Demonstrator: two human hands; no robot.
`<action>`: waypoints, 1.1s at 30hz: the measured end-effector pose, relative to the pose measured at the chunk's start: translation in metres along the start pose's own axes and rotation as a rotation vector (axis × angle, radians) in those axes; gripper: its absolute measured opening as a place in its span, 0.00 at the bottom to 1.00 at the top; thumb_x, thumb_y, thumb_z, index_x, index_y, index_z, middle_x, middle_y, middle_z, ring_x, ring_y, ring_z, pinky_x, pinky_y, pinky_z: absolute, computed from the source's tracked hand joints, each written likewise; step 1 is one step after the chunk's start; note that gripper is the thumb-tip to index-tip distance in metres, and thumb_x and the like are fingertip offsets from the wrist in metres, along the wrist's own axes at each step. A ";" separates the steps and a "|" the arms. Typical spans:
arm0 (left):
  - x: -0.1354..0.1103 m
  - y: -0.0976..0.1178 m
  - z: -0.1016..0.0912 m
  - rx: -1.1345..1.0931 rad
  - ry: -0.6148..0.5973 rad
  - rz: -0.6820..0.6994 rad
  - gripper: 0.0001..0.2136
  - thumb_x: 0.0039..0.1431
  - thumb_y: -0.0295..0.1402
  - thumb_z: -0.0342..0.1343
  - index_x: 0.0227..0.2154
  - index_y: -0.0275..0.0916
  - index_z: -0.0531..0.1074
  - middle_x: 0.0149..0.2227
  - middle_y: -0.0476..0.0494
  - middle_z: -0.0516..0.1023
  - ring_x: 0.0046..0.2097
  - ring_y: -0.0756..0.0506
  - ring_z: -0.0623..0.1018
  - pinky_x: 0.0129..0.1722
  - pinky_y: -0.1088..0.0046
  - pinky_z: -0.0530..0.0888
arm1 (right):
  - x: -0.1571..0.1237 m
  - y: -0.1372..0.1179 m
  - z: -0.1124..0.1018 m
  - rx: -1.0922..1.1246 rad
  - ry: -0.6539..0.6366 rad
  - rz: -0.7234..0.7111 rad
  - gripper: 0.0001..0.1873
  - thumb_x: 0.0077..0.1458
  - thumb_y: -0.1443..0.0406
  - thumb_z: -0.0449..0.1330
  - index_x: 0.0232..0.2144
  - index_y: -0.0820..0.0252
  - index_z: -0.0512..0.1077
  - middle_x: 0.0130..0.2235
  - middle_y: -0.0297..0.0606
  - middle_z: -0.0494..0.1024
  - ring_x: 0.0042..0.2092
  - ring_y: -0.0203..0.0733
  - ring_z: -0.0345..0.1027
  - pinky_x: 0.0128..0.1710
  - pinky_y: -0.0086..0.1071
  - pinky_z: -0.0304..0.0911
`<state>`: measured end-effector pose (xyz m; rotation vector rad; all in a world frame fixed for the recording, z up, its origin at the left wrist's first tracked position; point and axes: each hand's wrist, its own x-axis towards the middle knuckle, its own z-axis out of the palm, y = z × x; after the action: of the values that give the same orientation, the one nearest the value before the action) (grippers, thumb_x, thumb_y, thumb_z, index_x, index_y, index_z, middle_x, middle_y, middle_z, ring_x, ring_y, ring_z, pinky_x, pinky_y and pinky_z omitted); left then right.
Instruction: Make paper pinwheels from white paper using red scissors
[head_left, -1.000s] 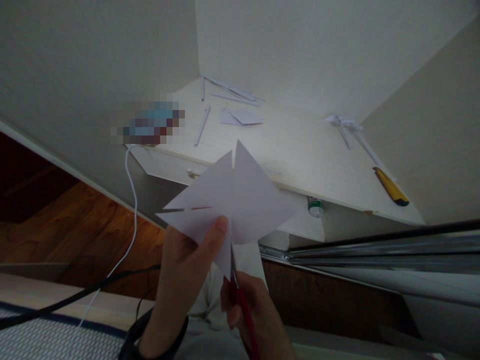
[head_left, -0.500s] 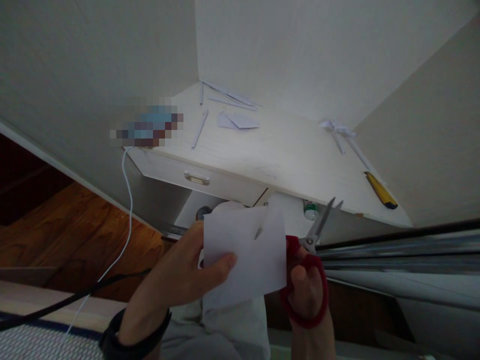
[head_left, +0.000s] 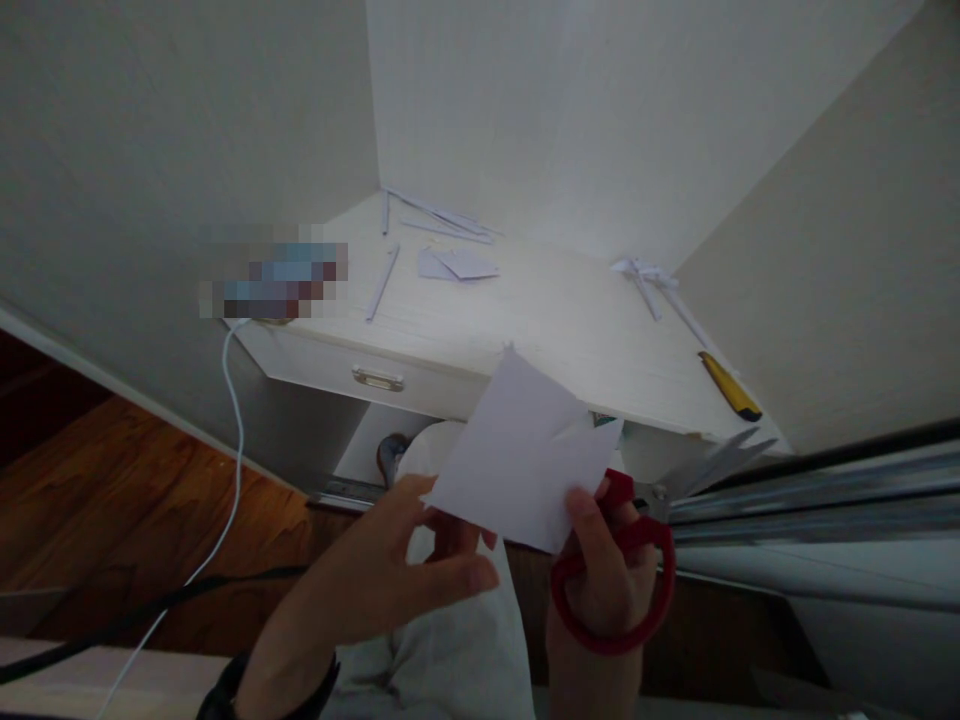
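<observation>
"In the head view, where's the paper sheet (head_left: 517,450)?"

"Held up by the bench's (head_left: 555,310) front edge. The right hand (head_left: 604,575) is nearer: it pinches the near-right corner and carries the scissors (head_left: 660,493) too, their long axis pointing forward and right, away from the paper sheet."

"And the left hand (head_left: 390,570)?"

"Spread, thumb apart, at the near-left corner. In this dim light, I can't tell if it touches."

"Any writing?"

"None readable."
</observation>
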<state>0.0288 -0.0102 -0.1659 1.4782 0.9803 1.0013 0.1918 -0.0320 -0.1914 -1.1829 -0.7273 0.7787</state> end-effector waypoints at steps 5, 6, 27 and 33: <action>-0.001 -0.003 0.014 0.036 0.049 -0.131 0.10 0.54 0.36 0.56 0.21 0.39 0.73 0.17 0.52 0.68 0.18 0.51 0.65 0.16 0.79 0.63 | -0.016 -0.002 0.014 0.078 0.042 0.095 0.07 0.51 0.60 0.66 0.31 0.57 0.74 0.29 0.35 0.82 0.31 0.41 0.75 0.31 0.31 0.70; -0.001 -0.003 0.015 0.019 0.080 -0.133 0.10 0.54 0.36 0.57 0.20 0.39 0.73 0.16 0.52 0.67 0.18 0.52 0.64 0.16 0.79 0.62 | -0.019 -0.003 0.016 0.085 0.046 0.106 0.08 0.51 0.60 0.66 0.32 0.57 0.74 0.31 0.36 0.82 0.32 0.41 0.75 0.31 0.31 0.70; -0.004 0.001 0.009 0.071 0.340 0.029 0.13 0.52 0.31 0.58 0.14 0.41 0.68 0.16 0.52 0.67 0.22 0.50 0.67 0.21 0.76 0.65 | -0.025 0.005 0.011 0.065 -0.269 -0.066 0.22 0.61 0.49 0.51 0.22 0.56 0.66 0.19 0.30 0.64 0.21 0.36 0.58 0.22 0.29 0.56; -0.009 0.001 0.012 -0.180 0.509 -0.086 0.11 0.53 0.33 0.59 0.18 0.41 0.68 0.20 0.53 0.65 0.23 0.51 0.65 0.20 0.77 0.63 | -0.039 0.030 -0.003 -0.134 -0.451 0.035 0.35 0.50 0.32 0.42 0.23 0.54 0.64 0.22 0.32 0.62 0.24 0.39 0.59 0.25 0.34 0.61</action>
<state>0.0372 -0.0228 -0.1669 1.0411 1.2605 1.3997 0.1688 -0.0610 -0.2242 -1.1527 -1.1465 1.0548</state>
